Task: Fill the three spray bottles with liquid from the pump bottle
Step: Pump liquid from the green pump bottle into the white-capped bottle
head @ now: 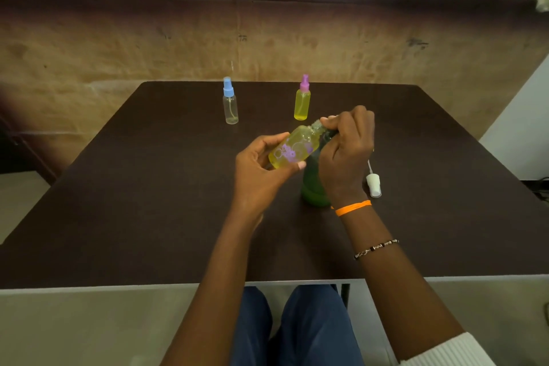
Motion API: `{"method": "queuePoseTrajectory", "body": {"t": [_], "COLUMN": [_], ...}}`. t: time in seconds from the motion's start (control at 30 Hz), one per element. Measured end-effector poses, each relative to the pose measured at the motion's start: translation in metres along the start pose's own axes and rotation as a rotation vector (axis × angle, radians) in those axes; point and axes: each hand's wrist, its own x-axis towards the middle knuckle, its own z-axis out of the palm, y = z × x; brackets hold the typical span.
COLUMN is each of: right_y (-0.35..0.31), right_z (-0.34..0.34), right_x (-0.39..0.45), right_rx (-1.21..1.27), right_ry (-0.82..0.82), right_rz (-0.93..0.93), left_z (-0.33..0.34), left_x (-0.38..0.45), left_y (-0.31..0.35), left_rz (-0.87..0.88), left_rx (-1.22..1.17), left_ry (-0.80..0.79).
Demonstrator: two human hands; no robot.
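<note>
A clear plastic spray bottle with a blue cap [230, 101] stands at the far left of the dark brown table [118, 202]. The left hand [261, 169] curls around a tilted, uncapped spray bottle of yellow liquid with purple print [294, 147], its neck at the green pump bottle [312, 184]. Behind stands a yellow-filled bottle with a purple cap [302, 99]. The right hand [347, 148] grips the pump's top. A white sprayer cap with tube [373, 183] lies rightmost.
</note>
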Motion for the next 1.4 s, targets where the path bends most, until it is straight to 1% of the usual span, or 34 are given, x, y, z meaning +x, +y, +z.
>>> {"method": "queuePoseTrajectory", "body": {"t": [0.23, 0.47, 0.57, 0.77, 1.0, 1.17, 1.3, 1.4], "right_y": [-0.005, 0.002, 0.002, 0.000, 0.006, 0.003, -0.002, 0.002], "right_z": [-0.005, 0.000, -0.001, -0.007, 0.001, -0.001, -0.002, 0.001], "right_x": [0.013, 0.002, 0.003, 0.014, 0.002, 0.009, 0.016, 0.011], "right_rx": [0.005, 0.002, 0.010, 0.085, 0.034, 0.042, 0.055, 0.032], "right_ry": [-0.024, 0.008, -0.009, -0.028, 0.000, -0.021, -0.020, -0.004], "right_rz": [0.002, -0.024, -0.031, -0.006, -0.028, -0.028, 0.013, -0.016], "left_z": [0.001, 0.001, 0.001, 0.003, 0.002, 0.001, 0.004, 0.005], "left_x": [0.001, -0.001, 0.000, 0.000, -0.001, -0.001, -0.002, -0.003], "left_y": [0.006, 0.000, 0.000, 0.004, -0.001, 0.000, 0.003, -0.001], "left_rz": [0.007, -0.009, -0.013, -0.010, -0.030, -0.029, -0.027, -0.030], "left_rx": [-0.006, -0.015, -0.018, -0.032, -0.028, -0.031, -0.043, -0.051], "left_ry": [-0.008, -0.005, -0.005, 0.003, 0.007, -0.004, -0.001, 0.008]}}
